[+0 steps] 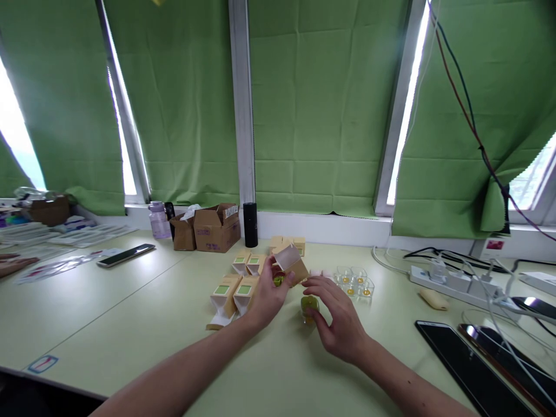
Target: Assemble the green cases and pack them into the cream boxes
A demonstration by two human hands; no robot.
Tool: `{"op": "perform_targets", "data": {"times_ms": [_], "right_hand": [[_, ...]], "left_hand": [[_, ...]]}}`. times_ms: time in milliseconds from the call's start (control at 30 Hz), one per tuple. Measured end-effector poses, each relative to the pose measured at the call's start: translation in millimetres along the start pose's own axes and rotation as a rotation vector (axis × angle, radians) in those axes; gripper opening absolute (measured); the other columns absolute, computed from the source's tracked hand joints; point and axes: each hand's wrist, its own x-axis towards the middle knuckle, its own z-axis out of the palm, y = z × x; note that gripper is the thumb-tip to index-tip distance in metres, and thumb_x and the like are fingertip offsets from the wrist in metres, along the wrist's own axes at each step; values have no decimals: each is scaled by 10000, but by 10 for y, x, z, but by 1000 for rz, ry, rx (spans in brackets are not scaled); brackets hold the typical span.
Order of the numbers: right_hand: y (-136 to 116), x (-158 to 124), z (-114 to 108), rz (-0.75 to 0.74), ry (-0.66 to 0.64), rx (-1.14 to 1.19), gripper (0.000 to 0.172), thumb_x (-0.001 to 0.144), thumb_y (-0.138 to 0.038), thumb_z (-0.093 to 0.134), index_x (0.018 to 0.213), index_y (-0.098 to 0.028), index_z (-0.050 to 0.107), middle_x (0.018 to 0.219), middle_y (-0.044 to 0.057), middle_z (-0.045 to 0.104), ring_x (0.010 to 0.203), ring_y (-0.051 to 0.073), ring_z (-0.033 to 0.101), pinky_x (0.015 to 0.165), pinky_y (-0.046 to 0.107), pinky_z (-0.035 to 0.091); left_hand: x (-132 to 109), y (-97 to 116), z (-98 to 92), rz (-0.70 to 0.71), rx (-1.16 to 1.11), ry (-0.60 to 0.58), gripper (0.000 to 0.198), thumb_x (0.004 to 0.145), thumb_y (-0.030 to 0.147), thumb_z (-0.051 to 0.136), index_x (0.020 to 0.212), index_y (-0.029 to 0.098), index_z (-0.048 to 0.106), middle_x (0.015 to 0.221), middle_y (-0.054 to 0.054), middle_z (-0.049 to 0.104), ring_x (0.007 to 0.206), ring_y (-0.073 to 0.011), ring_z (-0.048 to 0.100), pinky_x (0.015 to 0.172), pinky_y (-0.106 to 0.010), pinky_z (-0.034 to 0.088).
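My left hand point(269, 295) is closed around a small kraft cardboard box point(296, 267), tilted with its pale flap standing up. A bit of green shows at the box's side by my fingers. To the right, my right hand point(341, 321) grips a small green-topped glass cup point(310, 303) between thumb and fingers, just above or on the table; which, I cannot tell. Beside my left hand stand several kraft boxes with green labels point(223, 292), some with flaps out. Beyond my right hand are several clear glass cups point(358, 277) with yellow centres.
More kraft boxes point(298, 244) stand behind my left hand. Brown cartons point(217, 227) and a black cylinder point(250, 225) line the back. A power strip point(456, 285), cables and phones point(467, 365) lie right. Another person's hand point(15, 264) rests at far left, near a phone point(125, 255).
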Motion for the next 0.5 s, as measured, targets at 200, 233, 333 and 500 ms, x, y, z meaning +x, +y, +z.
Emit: {"op": "perform_targets", "data": {"times_ms": [200,233,333,500], "right_hand": [[10,30,-21,318,-258,-175,388,815,-180,675,1186,-219,568,1164,103,701,1131,298,608,934,432,508],[13,36,-21,355,-299,-194,383,805,-187,687,1168,-220,574,1148,95,703,1110,292,612,919,419,499],[42,53,-21,444,-364,-258,363,783,-173,687,1128,-222,584,1103,79,713,1077,276,620,884,381,466],[137,90,-70,529,-397,-372,321,785,-193,691,1094,-219,605,1039,75,733,1053,278,625,839,352,420]], "left_hand": [[43,3,-59,-80,-1,31,564,813,424,785,1256,204,514,1225,-122,679,1122,-273,663,950,-420,556],[46,4,-69,-74,28,30,547,815,408,779,1256,202,531,1237,-122,680,1124,-273,662,957,-422,551],[60,0,-94,-75,160,21,494,821,358,755,1254,187,589,1222,-118,697,1083,-270,665,953,-422,543],[86,-22,-112,-110,334,-52,465,748,213,765,1202,168,674,1106,-105,740,1030,-282,679,939,-422,537]]}}
